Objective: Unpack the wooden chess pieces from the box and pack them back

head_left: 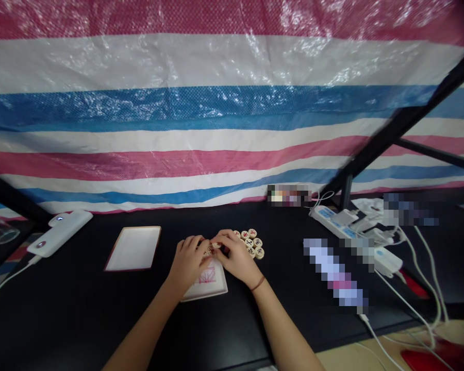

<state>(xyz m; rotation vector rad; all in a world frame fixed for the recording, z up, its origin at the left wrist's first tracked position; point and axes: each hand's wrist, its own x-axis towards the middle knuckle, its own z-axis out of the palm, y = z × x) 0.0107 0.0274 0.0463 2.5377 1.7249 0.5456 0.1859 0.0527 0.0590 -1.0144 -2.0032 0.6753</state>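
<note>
My left hand [189, 257] and my right hand [235, 255] meet over a small white board with red lines [209, 283] on the black table. Both hands have their fingers curled together around small round wooden game pieces [213, 246] pinched between them. A loose cluster of several more round pieces with red and dark characters [253, 242] lies just to the right of my right hand. A thin red band circles my right wrist.
A white tray with a dark rim [133, 248] lies left of my hands. Two white power banks [60, 232] sit at far left. White power strips and cables [355, 226] crowd the right. A striped tarp [216, 103] hangs behind.
</note>
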